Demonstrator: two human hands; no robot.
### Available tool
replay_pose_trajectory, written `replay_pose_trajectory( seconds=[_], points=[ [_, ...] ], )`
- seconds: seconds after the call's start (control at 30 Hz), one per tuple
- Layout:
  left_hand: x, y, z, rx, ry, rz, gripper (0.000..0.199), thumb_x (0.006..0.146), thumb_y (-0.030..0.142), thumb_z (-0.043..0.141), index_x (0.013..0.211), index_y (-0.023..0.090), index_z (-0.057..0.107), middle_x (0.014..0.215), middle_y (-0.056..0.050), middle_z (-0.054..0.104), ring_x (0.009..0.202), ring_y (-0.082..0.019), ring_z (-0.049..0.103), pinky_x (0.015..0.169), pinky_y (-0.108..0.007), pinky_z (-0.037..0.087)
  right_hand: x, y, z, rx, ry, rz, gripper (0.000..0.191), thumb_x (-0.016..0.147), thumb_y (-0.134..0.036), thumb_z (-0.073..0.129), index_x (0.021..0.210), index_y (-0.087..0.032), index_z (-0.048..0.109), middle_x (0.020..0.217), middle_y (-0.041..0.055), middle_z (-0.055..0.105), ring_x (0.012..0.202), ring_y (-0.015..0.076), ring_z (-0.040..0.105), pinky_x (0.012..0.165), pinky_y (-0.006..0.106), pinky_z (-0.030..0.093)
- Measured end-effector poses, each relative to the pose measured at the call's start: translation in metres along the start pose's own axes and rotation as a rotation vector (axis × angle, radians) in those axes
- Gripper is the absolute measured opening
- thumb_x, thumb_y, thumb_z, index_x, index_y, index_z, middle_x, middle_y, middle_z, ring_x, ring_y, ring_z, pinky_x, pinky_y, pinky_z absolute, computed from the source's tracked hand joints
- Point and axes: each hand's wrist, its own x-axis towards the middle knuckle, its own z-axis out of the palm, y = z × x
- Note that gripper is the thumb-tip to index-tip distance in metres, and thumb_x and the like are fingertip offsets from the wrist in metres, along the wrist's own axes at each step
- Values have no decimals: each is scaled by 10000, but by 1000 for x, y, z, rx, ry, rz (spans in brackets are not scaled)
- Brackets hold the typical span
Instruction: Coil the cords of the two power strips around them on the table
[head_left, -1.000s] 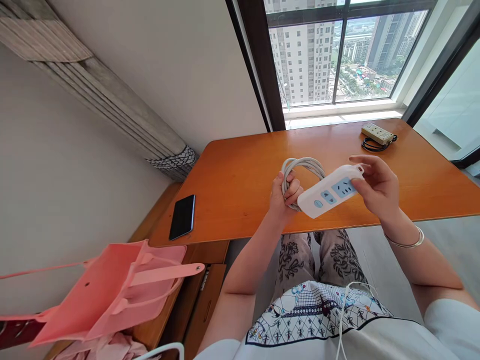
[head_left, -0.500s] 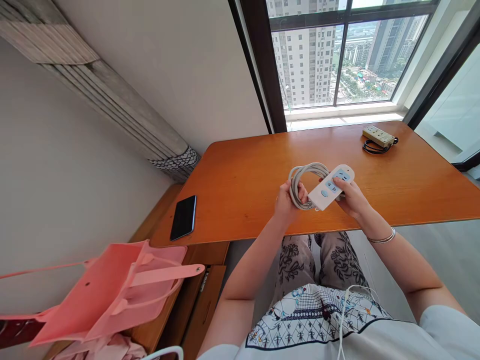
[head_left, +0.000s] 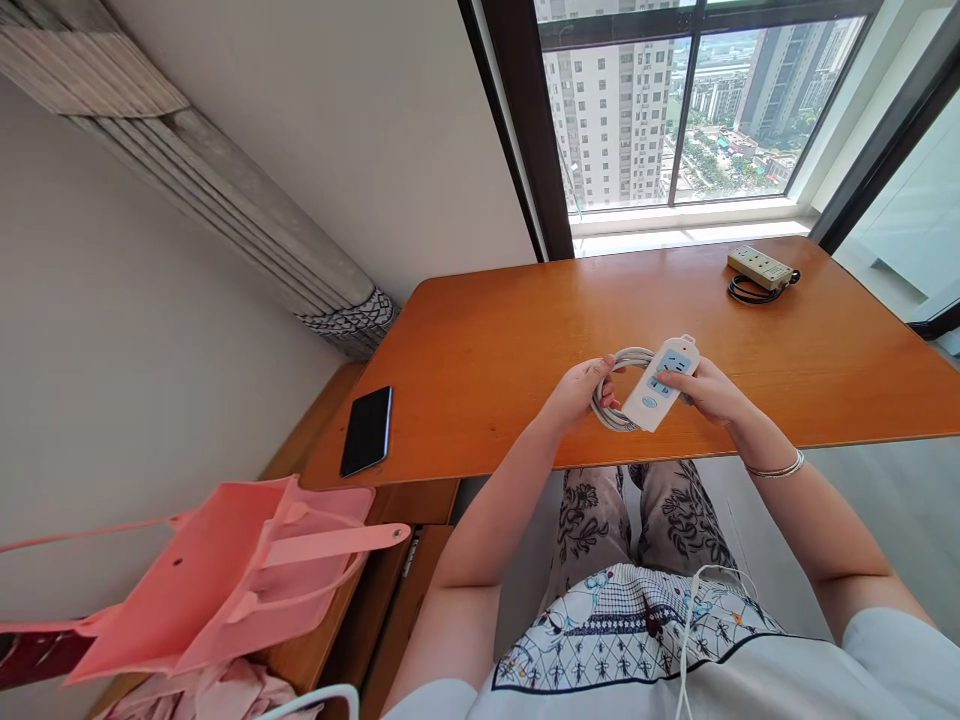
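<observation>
A white power strip with pale blue socket panels is tilted above the front part of the wooden table. My right hand is closed around its right side, thumb across the face. The strip's grey cable is coiled in a loop to the left and partly behind it. On the loop's left side, my left hand is closed, with the fingers wrapped around the cable. Where the coil passes behind the strip, the fingers and cable are hidden.
On the table, a beige power strip with black cord lies at the back right. A black phone rests near the left edge. An open pink bag stands to the lower left. Beyond the table is a window.
The white power strip has turned more upright. My left hand has moved slightly right and up along the loop, and the coil looks narrower beside the strip.
</observation>
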Motion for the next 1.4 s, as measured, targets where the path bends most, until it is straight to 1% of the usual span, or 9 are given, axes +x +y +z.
replay_pose_trajectory(
  seconds=[0.1, 0.23, 0.37, 0.57, 0.8, 0.93, 1.1, 1.2, 1.4],
  points=[
    [1, -3, 2, 15, -6, -33, 426, 790, 546, 727, 762, 134, 621, 445, 89, 377, 406, -61, 383, 507, -235, 480, 0, -1, -1, 26, -46, 74, 528, 511, -537, 927, 810, -155, 717, 850, 48, 752, 767, 173, 659, 703, 277, 515],
    [3, -11, 10, -108, 101, -31, 330, 887, 411, 633, 700, 145, 573, 442, 110, 285, 380, -31, 256, 467, -196, 421, 2, 0, 1, 139, -29, 132, 561, 474, -544, 942, 826, -172, 712, 877, 53, 757, 784, 191, 679, 705, 292, 541],
    [1, -17, 20, -225, 169, 35, 325, 894, 400, 622, 692, 156, 547, 449, 114, 263, 382, -29, 225, 454, -176, 384, 2, 3, 2, 286, 77, 81, 561, 459, -519, 956, 841, -208, 688, 856, 24, 744, 752, 186, 681, 654, 280, 554],
    [1, -16, 26, -367, 221, 140, 317, 916, 400, 588, 708, 167, 535, 449, 116, 235, 386, -37, 215, 471, -177, 377, -7, 20, 13, 435, 135, -6, 603, 568, -614, 871, 1008, -260, 658, 1027, 22, 751, 828, 205, 710, 633, 291, 572],
    [8, -38, 24, -277, 106, 171, 319, 885, 462, 618, 756, 178, 554, 478, 103, 309, 427, -56, 319, 616, -246, 481, 0, 34, 19, 328, 334, -56, 666, 450, -624, 920, 895, -201, 661, 909, 38, 756, 784, 196, 705, 643, 284, 571],
    [20, -53, 19, -174, 97, 145, 310, 884, 461, 576, 762, 177, 560, 572, 45, 479, 575, -106, 541, 721, -288, 512, 3, 37, 6, 257, 387, -94, 638, 447, -592, 930, 867, -182, 681, 906, 50, 761, 769, 189, 705, 662, 284, 579],
    [32, -58, 4, 79, 104, 100, 193, 869, 327, 596, 974, 169, 632, 981, -53, 681, 892, -158, 669, 850, -303, 521, 3, 35, -42, 98, 505, -126, 585, 462, -539, 936, 846, -171, 693, 902, 62, 765, 772, 197, 718, 656, 277, 593],
    [36, -59, -9, 159, 165, 128, 210, 847, 263, 611, 1042, 185, 612, 1079, -61, 672, 925, -151, 674, 868, -301, 517, 2, 27, -98, -53, 652, -98, 463, 537, -425, 930, 828, -156, 691, 857, 60, 755, 714, 180, 705, 588, 251, 575],
    [41, -66, -22, 241, 187, 164, 168, 816, 273, 624, 947, 172, 596, 1011, -56, 670, 772, -127, 653, 774, -295, 529, 0, 13, -217, -267, 1005, 85, 210, 720, -339, 805, 748, -190, 661, 714, 62, 690, 674, 205, 678, 510, 292, 541]
  ],
)
